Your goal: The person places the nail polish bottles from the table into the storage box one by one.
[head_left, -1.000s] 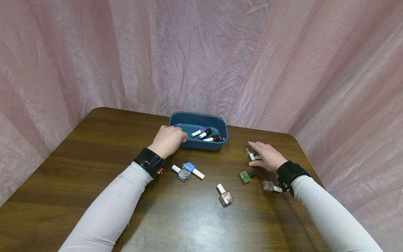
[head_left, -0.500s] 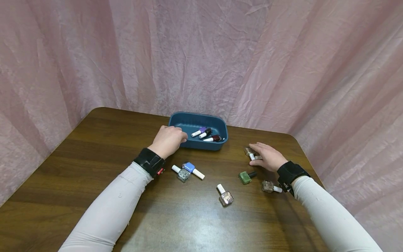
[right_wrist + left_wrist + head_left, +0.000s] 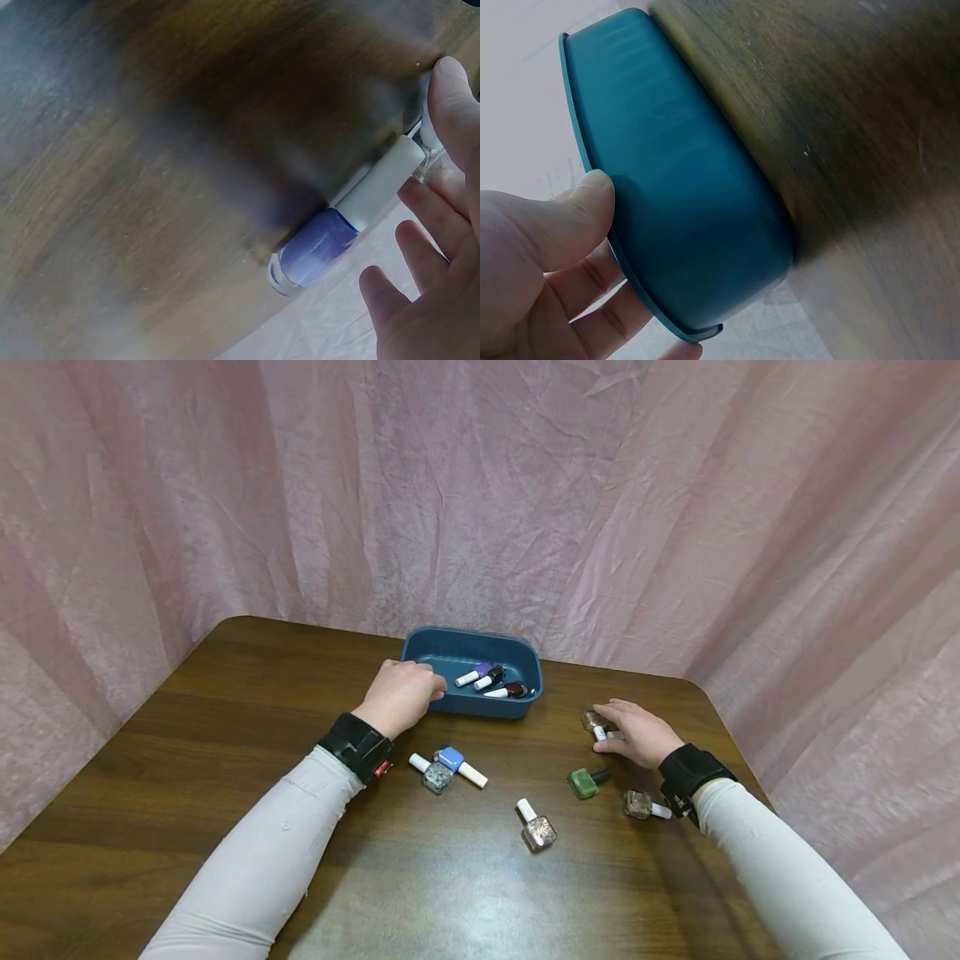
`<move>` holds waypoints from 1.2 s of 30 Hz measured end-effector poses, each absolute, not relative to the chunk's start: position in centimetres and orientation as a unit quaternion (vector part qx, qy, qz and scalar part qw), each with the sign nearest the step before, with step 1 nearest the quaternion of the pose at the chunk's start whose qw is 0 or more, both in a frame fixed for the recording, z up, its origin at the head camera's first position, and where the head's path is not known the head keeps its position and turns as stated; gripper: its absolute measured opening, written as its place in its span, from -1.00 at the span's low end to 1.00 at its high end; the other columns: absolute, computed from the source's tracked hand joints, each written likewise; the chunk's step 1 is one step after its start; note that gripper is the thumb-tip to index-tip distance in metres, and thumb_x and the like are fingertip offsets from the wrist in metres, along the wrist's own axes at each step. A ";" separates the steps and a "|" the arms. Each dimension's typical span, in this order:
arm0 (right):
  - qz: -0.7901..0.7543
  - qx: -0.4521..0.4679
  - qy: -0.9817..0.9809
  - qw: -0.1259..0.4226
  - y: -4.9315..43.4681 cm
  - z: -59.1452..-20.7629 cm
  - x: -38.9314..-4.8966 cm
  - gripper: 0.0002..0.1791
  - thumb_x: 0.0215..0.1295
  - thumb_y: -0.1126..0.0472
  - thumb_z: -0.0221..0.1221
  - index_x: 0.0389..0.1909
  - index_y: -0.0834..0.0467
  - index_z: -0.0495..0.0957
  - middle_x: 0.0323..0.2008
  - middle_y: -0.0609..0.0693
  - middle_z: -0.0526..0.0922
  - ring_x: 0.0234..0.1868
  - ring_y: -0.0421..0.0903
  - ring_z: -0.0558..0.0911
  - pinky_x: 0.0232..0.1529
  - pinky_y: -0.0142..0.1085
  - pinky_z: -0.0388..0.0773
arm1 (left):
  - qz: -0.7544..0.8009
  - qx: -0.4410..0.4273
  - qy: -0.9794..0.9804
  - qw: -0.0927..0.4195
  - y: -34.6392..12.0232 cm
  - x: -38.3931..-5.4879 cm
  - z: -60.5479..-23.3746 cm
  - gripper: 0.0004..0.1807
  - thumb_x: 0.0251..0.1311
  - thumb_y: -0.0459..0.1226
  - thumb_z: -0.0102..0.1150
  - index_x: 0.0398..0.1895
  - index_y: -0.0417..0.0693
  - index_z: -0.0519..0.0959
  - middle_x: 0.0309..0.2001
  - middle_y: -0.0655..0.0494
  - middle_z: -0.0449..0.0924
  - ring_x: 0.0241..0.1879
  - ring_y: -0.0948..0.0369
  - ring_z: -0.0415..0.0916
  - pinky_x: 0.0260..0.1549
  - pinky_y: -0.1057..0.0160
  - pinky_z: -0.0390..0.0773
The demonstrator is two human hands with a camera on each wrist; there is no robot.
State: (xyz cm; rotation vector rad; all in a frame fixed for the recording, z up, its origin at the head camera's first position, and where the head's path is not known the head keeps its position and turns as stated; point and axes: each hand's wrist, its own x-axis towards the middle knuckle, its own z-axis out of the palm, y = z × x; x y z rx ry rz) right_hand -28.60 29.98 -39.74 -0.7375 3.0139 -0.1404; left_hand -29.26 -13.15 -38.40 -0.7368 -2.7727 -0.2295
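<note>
My left hand [image 3: 407, 689] pinches the near-left rim of a blue plastic bin [image 3: 675, 150]. In the left wrist view the thumb presses on the outer wall and the fingers curl behind the rim. On the right, my right hand [image 3: 637, 733] pinches a brown glitter nail polish bottle [image 3: 592, 720] lying on the table. Its white cap [image 3: 429, 131] shows beside the thumb, while the index finger is largely hidden in the right wrist view. Touching that bottle is a purple nail polish bottle [image 3: 315, 244] with a white cap; the other fingers spread loosely near it.
In the bin lie a purple, a black and a dark red nail polish bottle [image 3: 515, 689]. Across the wooden table [image 3: 225, 735] are a green bottle [image 3: 582, 782], two glitter bottles [image 3: 539, 832], and a grey-speckled bottle [image 3: 437, 776] against a blue one [image 3: 451, 757]. Pink curtain [image 3: 480, 485] hangs behind.
My right thumb and fingers have drawn slightly closer together around the brown glitter nail polish bottle. The left hand and the bin have stayed still.
</note>
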 end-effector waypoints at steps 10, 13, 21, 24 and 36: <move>-0.048 -0.225 0.973 0.019 29.4 -39.6 -29.1 -0.21 0.40 0.00 0.52 0.46 0.37 0.52 0.45 0.47 0.50 0.55 0.44 0.38 0.45 0.30 0.39 | -0.079 -0.251 -0.957 0.124 -13.1 -29.5 -38.5 -0.86 0.53 -0.25 0.37 -0.12 0.10 0.89 -0.20 0.10 0.83 -0.13 0.01 0.74 0.01 -0.21 0.61; -0.047 -0.226 0.973 0.016 29.3 -39.5 -29.2 -0.22 0.38 -0.03 0.53 0.43 0.37 0.54 0.42 0.48 0.52 0.53 0.46 0.41 0.45 0.31 0.39 | -0.079 -0.249 -0.958 0.121 -13.0 -29.5 -38.6 -0.86 0.55 -0.24 0.36 -0.10 0.10 0.90 -0.19 0.10 0.83 -0.12 0.02 0.74 0.03 -0.21 0.61; -0.037 -0.231 0.972 -0.025 28.8 -39.7 -29.3 -0.21 0.28 -0.17 0.58 0.26 0.37 0.66 0.08 0.28 0.72 0.18 0.32 0.67 0.23 0.23 0.57 | -0.076 -0.252 -0.956 0.126 -13.1 -29.4 -38.5 -0.86 0.54 -0.25 0.37 -0.13 0.10 0.89 -0.22 0.10 0.81 -0.13 0.01 0.74 0.01 -0.21 0.61; -0.030 -0.226 0.973 -0.035 28.5 -39.7 -29.3 -0.20 0.26 -0.20 0.58 0.24 0.35 0.68 0.04 0.23 0.73 0.15 0.28 0.68 0.22 0.21 0.58 | -0.076 -0.256 -0.955 0.132 -13.2 -29.4 -38.5 -0.87 0.53 -0.25 0.38 -0.14 0.10 0.89 -0.23 0.10 0.82 -0.15 0.01 0.74 -0.01 -0.21 0.62; -0.035 -0.210 0.975 -0.065 26.7 -38.7 -29.4 -0.17 0.26 -0.25 0.56 0.27 0.32 0.66 0.19 0.28 0.71 0.33 0.30 0.60 0.35 0.23 0.52 | -0.077 -0.255 -0.955 0.128 -13.2 -29.5 -38.6 -0.86 0.54 -0.25 0.37 -0.12 0.10 0.90 -0.21 0.10 0.83 -0.14 0.01 0.75 0.01 -0.22 0.63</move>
